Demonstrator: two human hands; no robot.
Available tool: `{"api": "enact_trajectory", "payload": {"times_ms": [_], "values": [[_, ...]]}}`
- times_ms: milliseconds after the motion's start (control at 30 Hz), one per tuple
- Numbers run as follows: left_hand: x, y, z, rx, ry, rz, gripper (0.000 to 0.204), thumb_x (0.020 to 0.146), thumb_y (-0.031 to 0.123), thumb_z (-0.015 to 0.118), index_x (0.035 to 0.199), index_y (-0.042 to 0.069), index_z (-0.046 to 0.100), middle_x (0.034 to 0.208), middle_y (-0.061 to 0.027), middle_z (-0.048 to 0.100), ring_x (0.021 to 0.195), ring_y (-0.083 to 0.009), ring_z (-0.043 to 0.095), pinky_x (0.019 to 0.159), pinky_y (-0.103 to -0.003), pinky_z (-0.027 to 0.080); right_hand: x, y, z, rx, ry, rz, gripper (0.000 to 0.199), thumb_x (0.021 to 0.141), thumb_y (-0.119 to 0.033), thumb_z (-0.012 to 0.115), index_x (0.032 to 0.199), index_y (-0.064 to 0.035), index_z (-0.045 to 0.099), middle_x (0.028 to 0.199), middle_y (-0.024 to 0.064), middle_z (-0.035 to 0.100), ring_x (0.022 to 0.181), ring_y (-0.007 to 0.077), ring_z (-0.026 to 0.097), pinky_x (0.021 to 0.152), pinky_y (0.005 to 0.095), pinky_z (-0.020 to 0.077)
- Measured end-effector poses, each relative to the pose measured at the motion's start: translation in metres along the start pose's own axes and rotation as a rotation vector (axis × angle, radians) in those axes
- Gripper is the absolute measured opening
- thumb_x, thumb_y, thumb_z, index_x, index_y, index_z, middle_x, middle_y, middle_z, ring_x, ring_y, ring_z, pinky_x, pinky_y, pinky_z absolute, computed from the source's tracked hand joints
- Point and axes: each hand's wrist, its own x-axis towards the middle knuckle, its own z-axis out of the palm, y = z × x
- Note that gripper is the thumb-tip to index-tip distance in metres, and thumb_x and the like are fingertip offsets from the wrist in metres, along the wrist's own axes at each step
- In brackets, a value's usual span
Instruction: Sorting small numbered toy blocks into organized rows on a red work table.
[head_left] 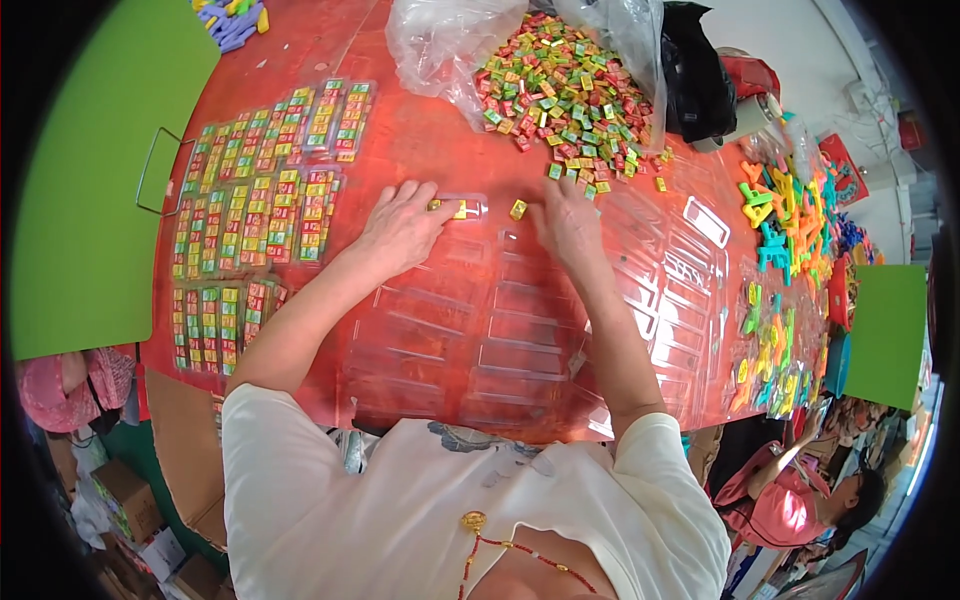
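Observation:
My left hand (403, 228) lies on the red tabletop, thumb and forefinger closed about the left end of a narrow clear plastic tray (474, 209). Small yellow and red blocks show inside this tray, partly under my fingers. To its right sits a single yellow block (518, 209), close to the thumb side of my right hand (569, 222). That hand is open, its fingers stretched toward the near edge of a heap of small red, yellow and green blocks (565, 95). One green block (555, 171) lies at its fingertips.
Rows of filled clear trays (265, 220) cover the table's left side. Empty clear trays (520, 340) lie nearest me and to the right. A clear plastic bag (440, 45) surrounds the heap. Colourful toy pistols (795, 215) are piled at right; another person (790, 495) sits beyond.

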Motion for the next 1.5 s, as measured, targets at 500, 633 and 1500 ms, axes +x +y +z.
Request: {"api": "enact_trajectory", "payload": {"times_ms": [500,633,1500], "values": [[0.007,-0.023,0.004,-0.368,0.198,-0.056,0.038,0.089,0.009,0.059,0.127,0.008,0.057,0.113,-0.0146,0.059,0.108,-0.0363,0.055,0.090,-0.046,0.046,0.028,-0.043,0.009,0.136,-0.001,-0.086,0.023,0.083,-0.013,0.067,0.104,-0.0044,0.062,0.086,0.0160,0.062,0.085,0.0366,0.062,0.074,0.0460,0.0484],[0.009,-0.026,-0.003,-0.462,0.187,-0.092,0.038,0.090,0.011,0.059,0.128,0.006,0.056,0.113,-0.0161,0.060,0.109,-0.0367,0.056,0.092,-0.045,0.046,0.027,-0.057,0.025,0.044,-0.053,-0.107,0.020,0.082,-0.014,0.066,0.100,-0.0068,0.060,0.091,0.0125,0.059,0.088,0.0327,0.061,0.075,0.0441,0.0477],[0.011,-0.032,0.004,-0.583,0.115,-0.173,0.048,0.086,0.014,0.064,0.132,0.002,0.054,0.119,-0.0190,0.059,0.116,-0.0361,0.055,0.100,-0.041,0.044,0.038,-0.058,0.043,0.372,-0.003,0.012,0.018,0.088,-0.005,0.058,0.104,-0.0028,0.065,0.090,0.0210,0.064,0.087,0.0400,0.063,0.078,0.0481,0.0513]]}}
